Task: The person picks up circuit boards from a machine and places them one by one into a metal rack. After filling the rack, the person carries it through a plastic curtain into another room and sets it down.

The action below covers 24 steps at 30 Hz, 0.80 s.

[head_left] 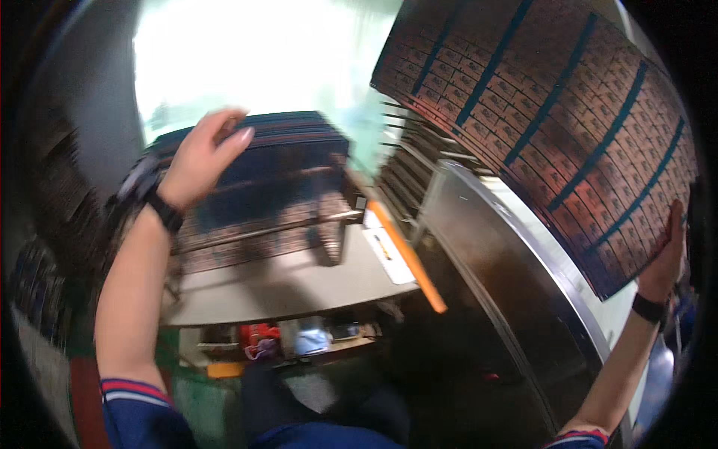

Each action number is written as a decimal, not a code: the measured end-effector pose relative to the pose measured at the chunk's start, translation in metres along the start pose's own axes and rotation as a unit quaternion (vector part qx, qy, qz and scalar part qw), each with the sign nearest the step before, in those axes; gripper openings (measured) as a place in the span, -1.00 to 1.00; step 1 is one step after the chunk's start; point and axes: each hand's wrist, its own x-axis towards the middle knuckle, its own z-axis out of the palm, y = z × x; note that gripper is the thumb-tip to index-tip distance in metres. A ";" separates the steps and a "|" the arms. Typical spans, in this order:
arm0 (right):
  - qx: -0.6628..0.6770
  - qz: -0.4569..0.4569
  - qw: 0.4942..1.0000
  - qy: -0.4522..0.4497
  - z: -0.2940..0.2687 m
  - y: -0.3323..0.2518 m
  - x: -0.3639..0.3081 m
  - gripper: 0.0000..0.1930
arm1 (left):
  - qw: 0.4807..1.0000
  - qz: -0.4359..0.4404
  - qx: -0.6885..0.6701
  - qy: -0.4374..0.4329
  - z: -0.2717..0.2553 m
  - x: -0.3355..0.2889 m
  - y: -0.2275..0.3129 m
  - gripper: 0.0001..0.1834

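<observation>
My right hand [661, 271] grips the lower right edge of a large copper-coloured circuit-board panel [550, 123]. Dark stripes cross the panel between rows of small repeated patterns. It hangs tilted at the upper right. Over the near left end of a rack, my left hand [200, 161] is raised with fingers loosely curled and thumb apart, and nothing shows in it. Below and behind that hand, a stack of dark panels [277, 191] stands on edge in the rack. Blur makes it hard to tell whether the hand touches them.
A pale table [247, 299] carries the rack, with an orange bar [407, 254] along its right side. Beneath it is a shelf with a red item [260, 340] and other small things. A metal-framed machine [508, 277] stands at right, slatted racks [407, 168] behind it.
</observation>
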 end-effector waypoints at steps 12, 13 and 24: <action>0.078 -0.025 0.960 -0.267 0.130 0.075 0.018 -0.50 | 0.921 -0.054 -0.383 0.038 -0.163 0.011 0.011 -0.87; 0.077 -0.044 0.957 -0.277 0.149 0.076 0.011 -0.50 | 0.923 -0.058 -0.378 0.043 -0.167 0.004 0.009 -0.87; 0.006 -0.119 0.927 -0.356 0.274 0.084 -0.009 -0.59 | 0.939 -0.038 -0.318 0.126 -0.178 -0.042 -0.072 -0.72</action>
